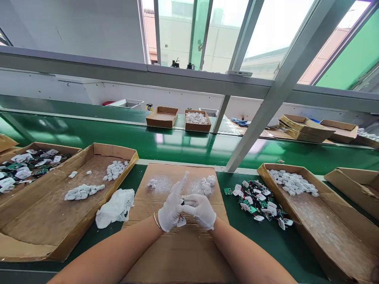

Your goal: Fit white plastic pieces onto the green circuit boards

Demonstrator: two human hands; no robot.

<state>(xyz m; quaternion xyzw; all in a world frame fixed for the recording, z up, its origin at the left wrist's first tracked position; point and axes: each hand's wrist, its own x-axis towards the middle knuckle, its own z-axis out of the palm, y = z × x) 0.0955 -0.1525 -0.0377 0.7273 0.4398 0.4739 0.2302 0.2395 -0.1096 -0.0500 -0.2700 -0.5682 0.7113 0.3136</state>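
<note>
Both my hands wear white gloves and meet over a flat cardboard sheet (166, 252) in front of me. My left hand (172, 207) has its index finger stretched upward and pinches a small white plastic part (181, 221) with red and black wires. My right hand (201, 210) grips the same part from the right side. Two small piles of white parts lie on the sheet, one pile (152, 183) to the left of my hands and the other pile (208, 184) to the right.
A cardboard tray (44, 232) with white parts sits at left, a crumpled white glove (115, 207) beside it. Green circuit boards with white caps (257, 201) lie at right next to another tray (325, 232). A slanted metal post (266, 106) rises behind.
</note>
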